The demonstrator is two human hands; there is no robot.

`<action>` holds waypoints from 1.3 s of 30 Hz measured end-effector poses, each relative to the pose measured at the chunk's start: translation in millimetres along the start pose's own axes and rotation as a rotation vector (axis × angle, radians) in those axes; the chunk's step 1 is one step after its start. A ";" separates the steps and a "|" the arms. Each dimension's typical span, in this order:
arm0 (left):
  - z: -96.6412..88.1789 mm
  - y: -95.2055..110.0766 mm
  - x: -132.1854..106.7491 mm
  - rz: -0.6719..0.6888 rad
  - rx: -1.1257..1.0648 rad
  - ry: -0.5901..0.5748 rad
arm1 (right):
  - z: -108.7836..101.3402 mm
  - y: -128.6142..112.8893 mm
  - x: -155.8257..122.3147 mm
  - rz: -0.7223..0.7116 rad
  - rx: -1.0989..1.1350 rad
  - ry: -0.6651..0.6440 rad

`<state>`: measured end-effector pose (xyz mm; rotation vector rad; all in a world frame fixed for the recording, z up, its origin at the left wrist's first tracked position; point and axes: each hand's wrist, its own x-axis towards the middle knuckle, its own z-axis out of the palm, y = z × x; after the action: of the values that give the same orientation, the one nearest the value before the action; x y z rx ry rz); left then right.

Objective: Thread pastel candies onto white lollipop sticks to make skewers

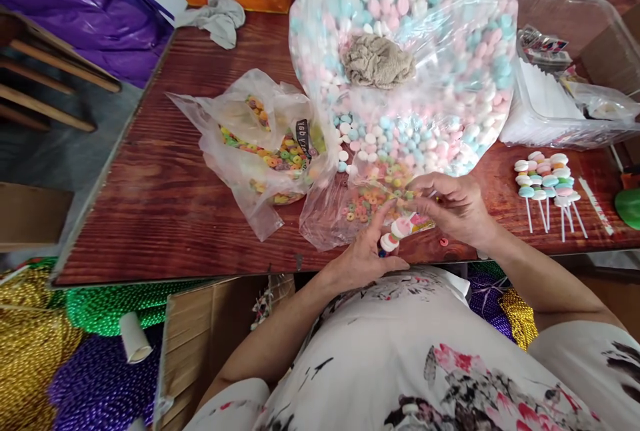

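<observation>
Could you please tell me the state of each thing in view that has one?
Left hand: holding the candy stack.
Candy stack: tilted.
Right hand: fingers bent; any hold unclear.
Large candy bag: well filled.
Ring bag: rumpled, partly filled.
Brown cloth: crumpled, on the large candy bag.
Grey cloth: crumpled.
Clear bin: uncovered.
Orange box: uncovered.
Candy skewers: clustered, lying down.

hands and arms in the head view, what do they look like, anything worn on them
The left hand and right hand are bare, with no gloves, watch or bracelet showing. The forearms are uncovered too. The left sleeve is short and white with small pinkish-red marks; the right sleeve, also short and white, has dark brush-like strokes.
</observation>
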<state>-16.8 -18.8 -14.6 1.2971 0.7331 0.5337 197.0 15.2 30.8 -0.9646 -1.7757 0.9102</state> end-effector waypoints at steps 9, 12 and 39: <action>16.3 -11.4 10.3 0.117 0.065 0.125 | 23.6 -2.1 -3.5 -0.201 -0.048 -0.188; 13.2 -8.2 5.8 0.056 0.042 0.071 | 26.4 2.5 -6.8 -0.061 0.150 -0.299; -27.8 -5.7 -33.2 -0.357 -0.029 -0.039 | 10.4 -6.5 -5.4 -0.330 -0.055 -0.196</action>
<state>-59.9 -25.6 -17.0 1.1144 0.8974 0.2291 187.4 5.7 31.1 -0.6048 -2.0601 0.7669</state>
